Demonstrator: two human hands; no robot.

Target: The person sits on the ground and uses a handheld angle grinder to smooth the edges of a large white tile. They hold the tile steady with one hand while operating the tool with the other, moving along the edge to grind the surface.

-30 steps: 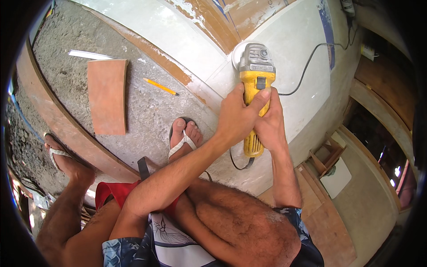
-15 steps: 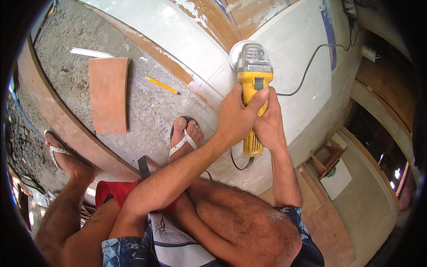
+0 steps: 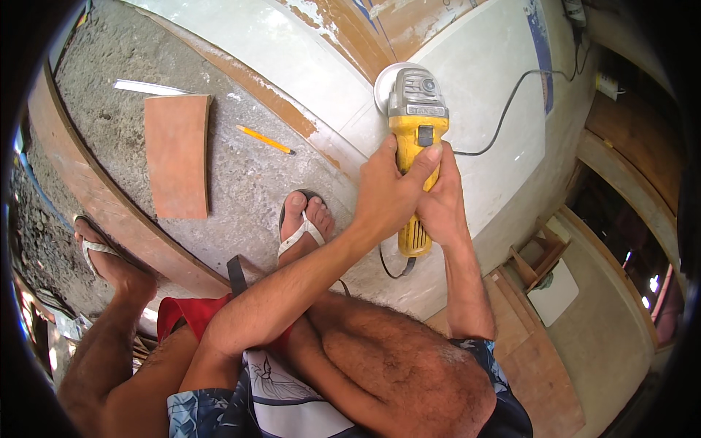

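Left hand (image 3: 388, 186) and right hand (image 3: 444, 196) are curling around a yellow angle grinder (image 3: 409, 142) at upper centre-right, probably sharing its weight and steadying its disc (image 3: 383, 84) over the white panel (image 3: 489, 80).

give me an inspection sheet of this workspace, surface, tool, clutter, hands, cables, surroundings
Surface: white panel beside rough grey floor.
Job's things: yellow-and-grey angle grinder, pale disc over the panel; contact unclear.
Clutter: yellow pencil, brown board and pale strip on the floor.
Hands: left hand and right hand, both wrapped around the grinder.
Cables: dark cable runs toward the upper right.
Surroundings: two sandalled feet; wooden panels at lower right.
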